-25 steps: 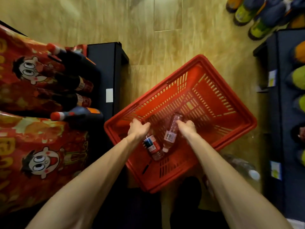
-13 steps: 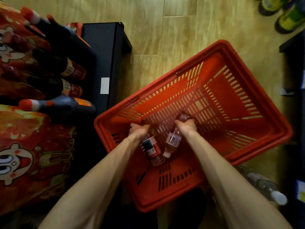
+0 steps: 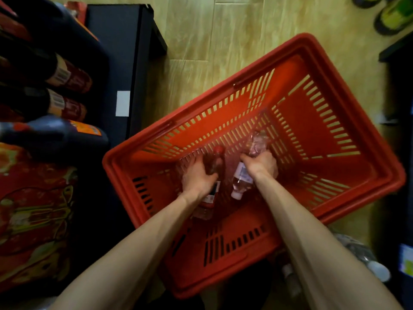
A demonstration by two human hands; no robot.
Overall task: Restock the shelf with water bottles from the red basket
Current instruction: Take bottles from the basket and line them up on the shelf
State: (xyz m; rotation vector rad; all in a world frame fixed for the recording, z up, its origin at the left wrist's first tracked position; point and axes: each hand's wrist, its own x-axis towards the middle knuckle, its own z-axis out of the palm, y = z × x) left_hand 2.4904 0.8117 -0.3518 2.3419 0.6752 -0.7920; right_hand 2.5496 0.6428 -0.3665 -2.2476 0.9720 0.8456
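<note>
A red plastic basket (image 3: 335,70) stands on the wooden floor below me, with both my arms reaching down into it. My left hand (image 3: 196,175) grips a clear water bottle with a red cap and a dark label (image 3: 215,162), lying on the basket floor. My right hand (image 3: 260,164) grips a second clear water bottle with a white cap and a pale label (image 3: 242,177), cap pointing toward me. The two bottles lie side by side, a little apart.
A black shelf (image 3: 125,52) at the left holds dark bottles with red caps (image 3: 55,135) lying on their sides. More water bottles (image 3: 366,260) lie on the floor at the lower right. Another dark shelf (image 3: 400,153) borders the right edge.
My view has dropped closer to the basket. Both hands have closed further round their bottles, and the left bottle's red cap now shows beyond my fingers.
</note>
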